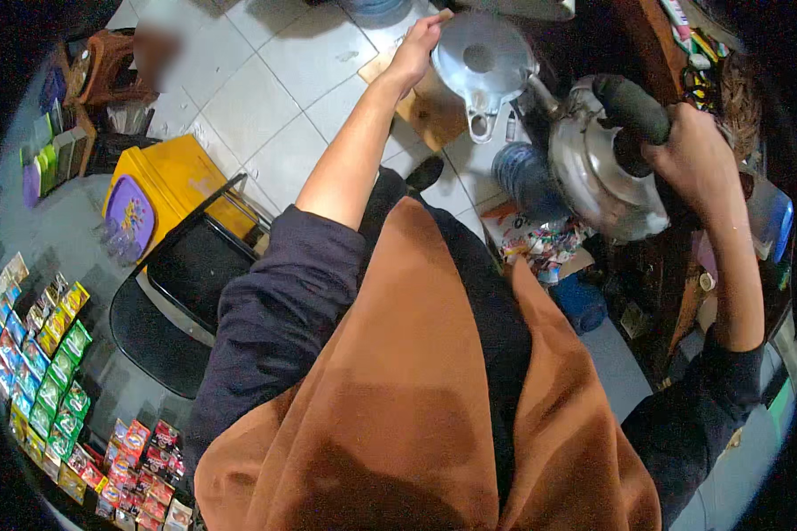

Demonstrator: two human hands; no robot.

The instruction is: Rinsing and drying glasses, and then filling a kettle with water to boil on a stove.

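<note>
My right hand [691,152] is closed around the dark thick handle [631,109] of a large shiny metal vessel [604,179], which looks like a kettle. Its short spout [543,91] points towards the right edge of a round pale metal piece [451,73], which has a darker round middle and a small looped tab. Whether the two touch cannot be told. At the left edge of the round piece is my left hand [415,56], fingers stretched along its rim; its grip is unclear. A wooden board [432,113] lies below on the tiled floor.
A large blue water bottle [528,176] stands under the vessel, near a box of mixed wrappers [544,249]. To the left are a black folding chair [202,265], a yellow crate [173,179] with a purple tray [129,216], and hanging sachets [46,372]. Cluttered shelving [664,40] borders the right.
</note>
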